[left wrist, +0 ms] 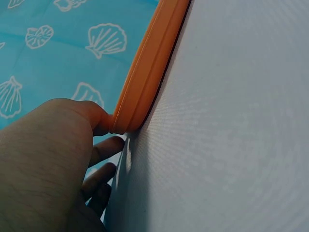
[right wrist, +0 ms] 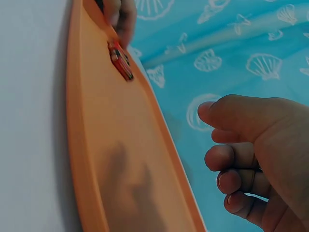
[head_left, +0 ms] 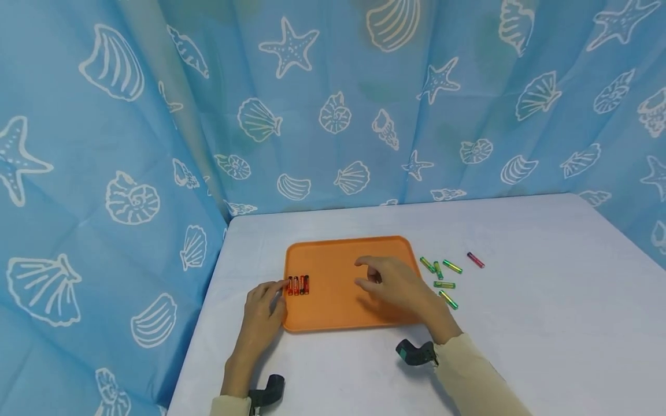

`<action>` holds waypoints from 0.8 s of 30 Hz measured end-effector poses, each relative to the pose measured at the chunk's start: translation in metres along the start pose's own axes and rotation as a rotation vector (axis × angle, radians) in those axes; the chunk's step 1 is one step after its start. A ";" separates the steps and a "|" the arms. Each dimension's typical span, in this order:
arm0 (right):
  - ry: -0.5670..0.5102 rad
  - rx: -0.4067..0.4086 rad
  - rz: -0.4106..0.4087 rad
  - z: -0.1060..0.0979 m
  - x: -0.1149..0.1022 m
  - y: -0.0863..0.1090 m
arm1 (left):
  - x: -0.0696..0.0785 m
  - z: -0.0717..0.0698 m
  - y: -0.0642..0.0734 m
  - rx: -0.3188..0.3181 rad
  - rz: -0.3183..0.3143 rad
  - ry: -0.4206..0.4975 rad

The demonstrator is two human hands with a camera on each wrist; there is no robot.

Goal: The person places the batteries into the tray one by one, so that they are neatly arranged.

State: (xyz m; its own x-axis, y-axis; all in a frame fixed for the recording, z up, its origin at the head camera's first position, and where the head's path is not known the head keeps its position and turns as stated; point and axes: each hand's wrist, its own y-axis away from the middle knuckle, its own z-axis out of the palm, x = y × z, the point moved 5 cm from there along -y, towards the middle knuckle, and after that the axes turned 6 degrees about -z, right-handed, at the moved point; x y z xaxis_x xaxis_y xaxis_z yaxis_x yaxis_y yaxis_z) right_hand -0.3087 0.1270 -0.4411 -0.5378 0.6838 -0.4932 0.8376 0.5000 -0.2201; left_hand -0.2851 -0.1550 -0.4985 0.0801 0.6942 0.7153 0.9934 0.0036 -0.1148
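Observation:
Several red batteries [head_left: 296, 285] stand side by side in a row at the left end of an orange tray [head_left: 333, 315]. At the tray's left rim is my left hand [head_left: 263, 309], a fingertip by the leftmost battery and the thumb beside the rim. In the left wrist view the thumb meets the tray's corner [left wrist: 130, 111]; the other fingers are relaxed. Over the right half of the tray hovers my right hand [head_left: 395, 283], thumb and index finger apart with nothing between them. The right wrist view shows its fingers [right wrist: 229, 181] loosely bent and the red batteries [right wrist: 119, 60] farther off.
Right of the tray, several green batteries [head_left: 444, 285] lie scattered on the white table [head_left: 546, 300]. A lone red battery [head_left: 476, 260] lies beyond them. A blue curtain [head_left: 322, 144] with shell prints hangs behind and to the left of the table.

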 end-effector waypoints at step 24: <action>0.143 0.191 0.351 -0.095 0.131 0.102 | 0.000 0.003 -0.001 -0.012 -0.023 -0.009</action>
State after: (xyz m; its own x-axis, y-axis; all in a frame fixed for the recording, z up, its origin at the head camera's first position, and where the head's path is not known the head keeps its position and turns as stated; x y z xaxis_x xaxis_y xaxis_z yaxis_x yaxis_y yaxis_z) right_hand -0.3027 0.3179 -0.4479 -0.2136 0.8685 -0.4473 0.9678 0.1257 -0.2181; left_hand -0.2859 -0.1531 -0.5004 0.0564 0.7008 0.7112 0.9959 0.0110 -0.0898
